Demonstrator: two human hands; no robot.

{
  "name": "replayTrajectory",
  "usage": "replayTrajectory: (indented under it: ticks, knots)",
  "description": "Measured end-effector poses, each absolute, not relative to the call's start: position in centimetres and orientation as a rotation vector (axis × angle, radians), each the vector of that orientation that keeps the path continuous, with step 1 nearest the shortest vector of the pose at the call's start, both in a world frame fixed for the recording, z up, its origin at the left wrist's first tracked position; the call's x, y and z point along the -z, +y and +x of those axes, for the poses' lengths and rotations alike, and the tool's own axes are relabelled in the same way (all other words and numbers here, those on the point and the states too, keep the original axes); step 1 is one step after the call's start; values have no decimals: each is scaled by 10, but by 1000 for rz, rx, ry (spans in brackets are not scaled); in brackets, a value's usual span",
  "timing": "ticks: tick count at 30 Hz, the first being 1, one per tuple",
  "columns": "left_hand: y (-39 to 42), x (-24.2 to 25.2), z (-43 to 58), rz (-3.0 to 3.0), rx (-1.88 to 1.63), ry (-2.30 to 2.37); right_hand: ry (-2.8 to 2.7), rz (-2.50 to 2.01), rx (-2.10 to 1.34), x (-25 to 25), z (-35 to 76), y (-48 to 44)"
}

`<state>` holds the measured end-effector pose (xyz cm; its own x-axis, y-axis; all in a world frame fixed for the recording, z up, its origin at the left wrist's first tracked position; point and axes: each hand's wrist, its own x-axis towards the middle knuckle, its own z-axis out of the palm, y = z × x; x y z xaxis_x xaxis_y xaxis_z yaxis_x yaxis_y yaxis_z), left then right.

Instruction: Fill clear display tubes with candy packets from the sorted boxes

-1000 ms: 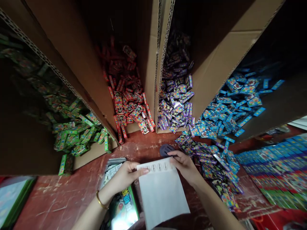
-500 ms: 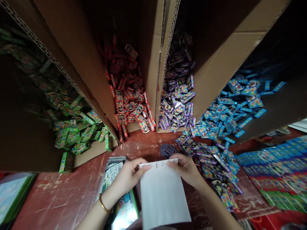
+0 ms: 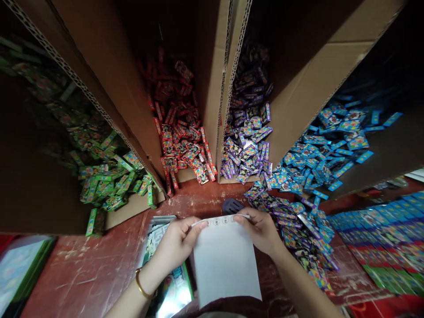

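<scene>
A pale blank-faced sheet (image 3: 227, 260) hangs between my two hands, with a narrow printed strip of small circles along its upper edge. My left hand (image 3: 183, 236), a gold bangle on its wrist, pinches the upper left corner between thumb and fingers. The upper right corner is pinched by my right hand (image 3: 258, 229). Below and beside the left forearm lies a stack of printed, glossy green packaging (image 3: 175, 282), partly covered by the arm. Just beyond the sheet's upper edge sits a dark slotted oval object (image 3: 232, 206).
Cardboard boxes (image 3: 288, 88) stand open ahead, holding small green packets (image 3: 122, 181), red packets (image 3: 185, 145), purple packets (image 3: 245, 154) and blue packets (image 3: 318, 150). Purple and blue packets spill onto the red floor (image 3: 82, 265). Rows of striped packs (image 3: 380, 238) lie right; green-edged sheets (image 3: 23, 274) lie left.
The sheet's top edge has bowed slightly, and more of its printed circles show. Both hands keep their pinch on the corners, the right having shifted a little to the right.
</scene>
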<state>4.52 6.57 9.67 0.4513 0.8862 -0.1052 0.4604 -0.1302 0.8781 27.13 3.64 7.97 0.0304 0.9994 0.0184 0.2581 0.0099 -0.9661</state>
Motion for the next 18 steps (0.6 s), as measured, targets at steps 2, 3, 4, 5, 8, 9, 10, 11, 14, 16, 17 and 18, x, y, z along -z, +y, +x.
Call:
replayTrajectory:
  ticks: [2, 3, 4, 5, 8, 9, 10, 11, 14, 16, 17, 18]
  knots:
    - [65, -95, 46, 1774, -591, 1184, -1375, -1393, -1005, -78, 268, 36]
    - [65, -94, 46, 1779, -598, 1194, -1371, -1389, -987, -77, 267, 35]
    - [64, -94, 46, 1781, -602, 1201, -1365, -1386, -973, -76, 266, 35]
    - [63, -93, 46, 1774, -606, 1206, -1357, -1382, -967, -74, 264, 34]
    - [61, -91, 44, 1663, -611, 1169, -1329, -1375, -979, -68, 262, 31]
    - [60, -90, 43, 1600, -604, 1137, -1329, -1372, -995, -66, 262, 29]
    - [60, -89, 42, 1537, -593, 1101, -1334, -1369, -1013, -63, 262, 27]
    - [60, -88, 42, 1479, -579, 1064, -1342, -1364, -1029, -61, 263, 26]
    - [60, -84, 40, 1338, -579, 1007, -1360, -1365, -1042, -55, 264, 20]
    - [59, -82, 41, 1237, -643, 1046, -1359, -1376, -1026, -53, 264, 18]
    - [59, -81, 42, 1185, -685, 1073, -1356, -1379, -1019, -53, 264, 17]
    - [59, -81, 43, 1142, -722, 1099, -1352, -1383, -1014, -53, 264, 17]
